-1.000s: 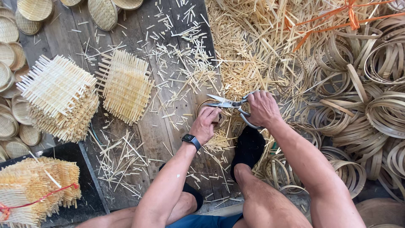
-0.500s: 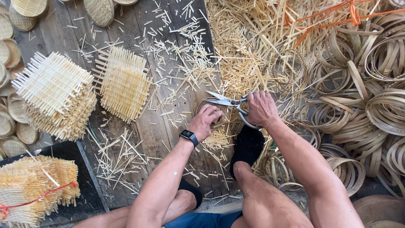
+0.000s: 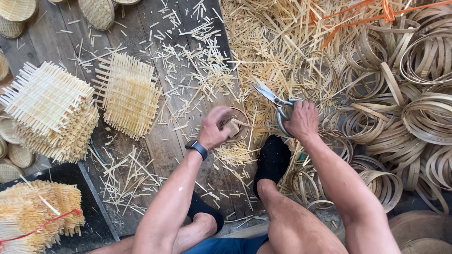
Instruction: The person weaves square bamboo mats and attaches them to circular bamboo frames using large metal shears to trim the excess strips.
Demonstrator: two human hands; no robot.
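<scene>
— Down at the bottom of the frame, what is showing?

— Bare knees and a black sock (image 3: 274,157) on the wooden floor (image 3: 155,136), with cut slivers lying all around.

— And the left hand?

— The left hand (image 3: 214,128) is curling around a small woven bamboo round (image 3: 234,124) at the centre of the frame, gripping it by the edge. Half a second ago it was lying flatter, and closer to the blades.

— Is the right hand doing anything different?

— The right hand (image 3: 302,121) is closing through the loops of the scissors (image 3: 275,103), just right of centre. Earlier the blades were lying nearly level, over the left hand; now they are lifting clear of the round.

— Which way are they pointing?

— Their long axis is running diagonally, tips aiming toward the upper left of the frame, handles at lower right. The blades are standing slightly parted.

— Farther out?

— Square woven mats (image 3: 129,94) are stacking up at left, bamboo hoops (image 3: 423,117) are piling at right, and an orange cord (image 3: 372,9) is crossing the upper right.
</scene>
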